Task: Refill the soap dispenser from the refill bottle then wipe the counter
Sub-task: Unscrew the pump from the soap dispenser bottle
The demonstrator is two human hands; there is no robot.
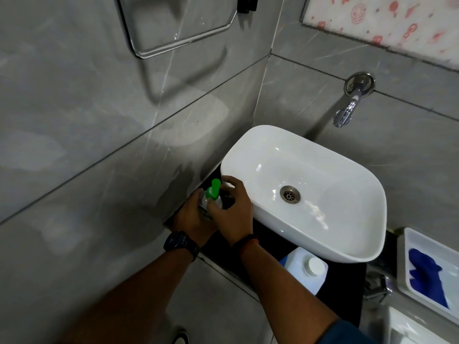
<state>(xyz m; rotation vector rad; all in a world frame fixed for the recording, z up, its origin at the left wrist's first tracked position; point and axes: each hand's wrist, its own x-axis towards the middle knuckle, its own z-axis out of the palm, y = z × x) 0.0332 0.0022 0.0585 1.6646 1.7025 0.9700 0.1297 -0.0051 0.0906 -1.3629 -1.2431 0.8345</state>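
The dispenser (207,200) stands upright on the black counter (344,304), left of the basin (347,254), its green nozzle pointing at the far wall. The left hand (195,218) wraps its clear body. The right hand (234,211) seems to pinch its collar. The capped bottle (301,269) stands nearer.

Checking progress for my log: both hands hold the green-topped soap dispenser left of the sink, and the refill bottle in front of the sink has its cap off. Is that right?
Not quite: the head view shows the refill bottle with its white cap on. The rest holds: the left hand and right hand hold the soap dispenser left of the sink.
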